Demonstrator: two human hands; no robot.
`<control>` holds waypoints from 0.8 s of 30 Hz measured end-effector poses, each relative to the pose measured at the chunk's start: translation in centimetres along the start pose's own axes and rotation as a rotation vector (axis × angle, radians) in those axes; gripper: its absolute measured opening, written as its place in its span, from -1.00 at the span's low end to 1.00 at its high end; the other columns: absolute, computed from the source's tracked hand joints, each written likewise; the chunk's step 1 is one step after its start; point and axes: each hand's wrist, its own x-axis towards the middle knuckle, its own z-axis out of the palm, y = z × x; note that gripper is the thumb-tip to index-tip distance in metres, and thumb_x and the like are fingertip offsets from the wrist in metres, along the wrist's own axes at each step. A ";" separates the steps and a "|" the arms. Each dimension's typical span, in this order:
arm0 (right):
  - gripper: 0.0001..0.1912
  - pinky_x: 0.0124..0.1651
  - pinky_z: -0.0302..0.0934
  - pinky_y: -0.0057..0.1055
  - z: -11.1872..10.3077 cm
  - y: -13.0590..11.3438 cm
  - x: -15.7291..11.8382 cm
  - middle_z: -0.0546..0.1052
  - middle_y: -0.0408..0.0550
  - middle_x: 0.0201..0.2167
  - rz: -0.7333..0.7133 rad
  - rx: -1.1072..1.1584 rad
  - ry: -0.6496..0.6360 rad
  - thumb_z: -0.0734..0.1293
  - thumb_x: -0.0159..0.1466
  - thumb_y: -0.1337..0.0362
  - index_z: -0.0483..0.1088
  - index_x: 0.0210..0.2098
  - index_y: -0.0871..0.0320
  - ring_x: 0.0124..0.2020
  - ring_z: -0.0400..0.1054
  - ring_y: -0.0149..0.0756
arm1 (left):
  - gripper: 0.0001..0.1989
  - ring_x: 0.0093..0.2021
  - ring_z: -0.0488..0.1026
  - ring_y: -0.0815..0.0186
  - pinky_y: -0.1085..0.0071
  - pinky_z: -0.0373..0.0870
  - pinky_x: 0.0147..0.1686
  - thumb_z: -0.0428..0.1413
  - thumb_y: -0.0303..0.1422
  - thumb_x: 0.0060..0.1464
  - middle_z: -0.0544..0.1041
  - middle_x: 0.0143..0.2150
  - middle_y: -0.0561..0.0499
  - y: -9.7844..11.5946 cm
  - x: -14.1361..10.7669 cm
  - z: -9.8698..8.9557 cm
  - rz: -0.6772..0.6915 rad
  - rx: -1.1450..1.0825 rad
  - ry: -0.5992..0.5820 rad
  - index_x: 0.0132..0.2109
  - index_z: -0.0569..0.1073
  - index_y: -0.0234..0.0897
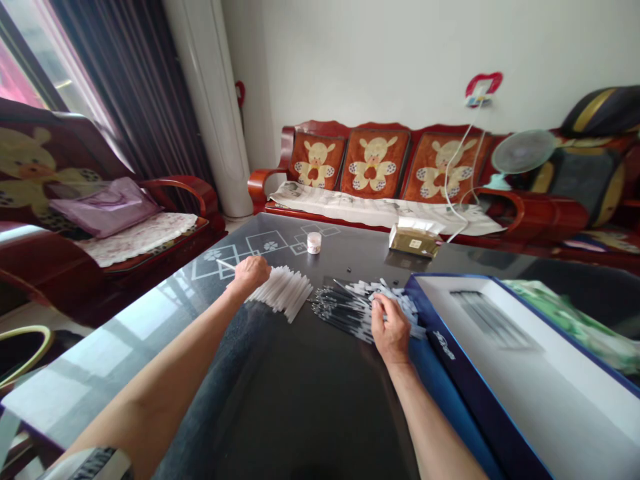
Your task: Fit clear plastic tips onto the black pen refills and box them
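Observation:
My left hand (253, 272) is closed on a thin white tube (226, 265) that sticks out to its left, at the upper left edge of a pile of white tubes (285, 292). My right hand (391, 327) is over the right part of a pile of dark pen refills (345, 310) with pale ends. Its thumb and fingers are pinched together; what they hold, if anything, is too small to make out. The two piles lie side by side on the dark glossy table.
An open blue box (450, 353) with a white inside stands at the right, several dark refills (493, 319) in it. Farther back are a small round container (314, 243) and a tissue pack (414, 240). Green plastic (565, 320) lies beyond the box.

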 end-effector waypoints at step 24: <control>-0.73 -0.11 0.33 -0.29 -1.4 -2.1 2.9 0.54 0.04 -0.27 0.000 -0.076 -0.221 0.19 0.30 0.20 0.44 -0.12 0.11 -0.26 0.43 -0.23 | -0.68 -0.32 0.47 0.31 0.42 0.37 -0.23 -0.13 -0.31 0.28 0.56 -0.36 -0.06 13.4 -7.4 7.8 0.764 -0.487 0.500 -0.08 0.50 -0.26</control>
